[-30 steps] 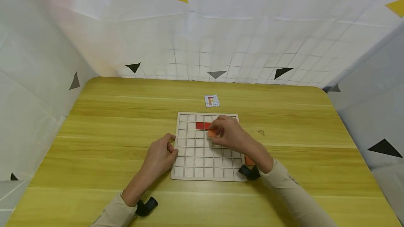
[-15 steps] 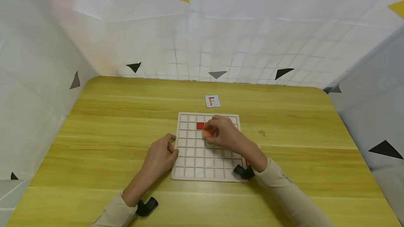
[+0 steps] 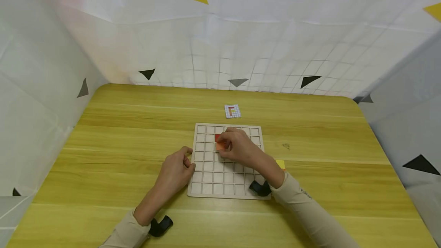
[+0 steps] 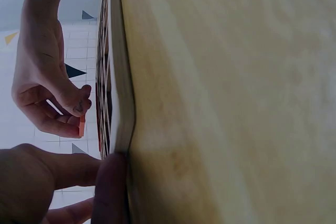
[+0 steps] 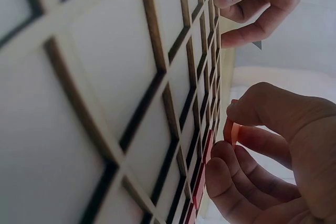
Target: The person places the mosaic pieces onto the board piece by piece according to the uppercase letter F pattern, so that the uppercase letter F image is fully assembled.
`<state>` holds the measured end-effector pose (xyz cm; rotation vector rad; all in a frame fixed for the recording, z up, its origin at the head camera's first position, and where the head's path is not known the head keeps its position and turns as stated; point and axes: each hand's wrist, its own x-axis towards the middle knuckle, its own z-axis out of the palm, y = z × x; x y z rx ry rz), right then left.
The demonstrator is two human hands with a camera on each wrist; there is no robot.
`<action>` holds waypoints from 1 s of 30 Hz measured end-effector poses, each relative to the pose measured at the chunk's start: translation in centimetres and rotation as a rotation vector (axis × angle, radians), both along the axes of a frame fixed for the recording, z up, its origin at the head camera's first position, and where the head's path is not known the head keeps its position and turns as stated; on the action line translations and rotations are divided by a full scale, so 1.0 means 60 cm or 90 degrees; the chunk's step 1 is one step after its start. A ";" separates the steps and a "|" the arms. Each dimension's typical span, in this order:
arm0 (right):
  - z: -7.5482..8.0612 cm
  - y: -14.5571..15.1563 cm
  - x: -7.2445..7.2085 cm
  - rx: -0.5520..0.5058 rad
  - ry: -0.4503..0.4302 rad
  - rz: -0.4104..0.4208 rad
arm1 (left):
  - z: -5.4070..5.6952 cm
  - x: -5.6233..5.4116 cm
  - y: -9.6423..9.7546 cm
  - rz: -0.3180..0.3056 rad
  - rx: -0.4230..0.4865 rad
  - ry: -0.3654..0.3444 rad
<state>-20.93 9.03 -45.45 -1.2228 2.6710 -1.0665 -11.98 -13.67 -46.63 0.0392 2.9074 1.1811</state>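
The table (image 3: 113, 133) lies under everything, with the square wooden board (image 3: 206, 179) flat on it. The board looks stiff, thin and fairly light, so it would probably slide if nudged; its outer edge seems the best place to steady it, clear of the grid.

At the board's left edge, the left hand (image 3: 175, 167) rests thumb and finger against the rim, the digits apart. Over the board's upper middle, the right hand (image 3: 241, 148) pinches the orange tile (image 3: 219, 146) between thumb and fingertips. Beyond the board's far edge lies a small printed card (image 3: 232, 111), likely bendy paper.

The orange tile is raised just off the board, near the red tile (image 3: 217, 137) set in its grid. It looks rigid, very light and smooth, so it may slip or twist in a loose pinch. Opposite edges should give the surest hold, leaving the underside free. Breakage seems unlikely. Just right of the board sits a yellow tile (image 3: 280, 163), partly hidden by the right arm, probably similar to handle.
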 end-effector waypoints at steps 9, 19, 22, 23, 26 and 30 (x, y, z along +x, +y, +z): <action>-0.008 -0.009 0.001 0.008 -0.017 -0.013 | -0.001 0.000 0.001 0.002 0.009 -0.003; -0.013 -0.014 -0.004 0.022 -0.014 -0.035 | -0.001 -0.001 0.000 0.002 -0.001 0.003; -0.013 -0.014 -0.004 0.026 -0.015 -0.038 | 0.000 -0.001 0.000 0.002 -0.002 0.003; -0.012 -0.014 -0.004 0.025 -0.015 -0.037 | 0.000 -0.001 0.000 0.002 -0.002 0.002; -0.012 -0.013 -0.003 0.026 -0.017 -0.035 | -0.001 -0.001 0.000 0.003 -0.001 -0.001; -0.013 -0.012 -0.002 0.028 -0.016 -0.032 | -0.002 -0.001 0.000 0.004 0.000 -0.003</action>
